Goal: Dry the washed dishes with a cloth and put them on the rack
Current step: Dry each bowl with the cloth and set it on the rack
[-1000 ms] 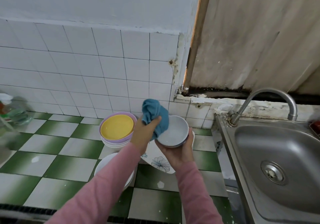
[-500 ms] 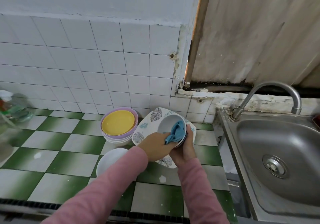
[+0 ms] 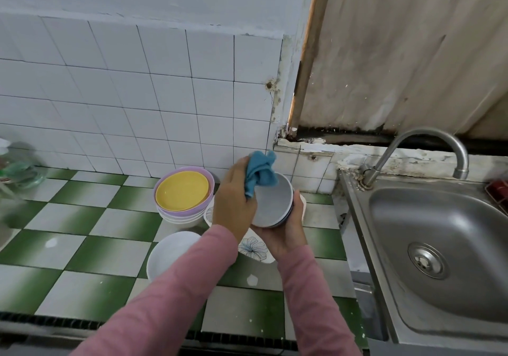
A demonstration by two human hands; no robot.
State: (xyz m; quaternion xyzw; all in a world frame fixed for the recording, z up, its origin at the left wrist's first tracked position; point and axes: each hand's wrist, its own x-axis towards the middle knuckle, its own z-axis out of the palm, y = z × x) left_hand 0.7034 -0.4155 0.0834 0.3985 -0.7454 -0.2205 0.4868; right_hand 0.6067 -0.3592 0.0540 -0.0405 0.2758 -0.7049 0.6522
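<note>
My right hand (image 3: 287, 234) cradles a small white bowl (image 3: 270, 204) from below, tilted so its inside faces me. My left hand (image 3: 233, 204) grips a bunched blue cloth (image 3: 259, 173) against the bowl's upper left rim. Both are held above a flat leaf-patterned plate (image 3: 254, 248) lying on the counter. To the left stands a stack of bowls with a yellow one on top (image 3: 182, 193). A white bowl (image 3: 171, 254) sits in front of that stack, partly hidden by my left sleeve. No rack is in view.
The green-and-white tiled counter (image 3: 90, 218) runs to a white tiled wall. A steel sink (image 3: 439, 245) with a curved tap (image 3: 428, 146) is at the right. A clear bottle (image 3: 19, 166) stands at the far left edge.
The cloth was inside the bowl half a second ago; my left hand has lifted it up to the rim. The bowl has turned its opening more toward me.
</note>
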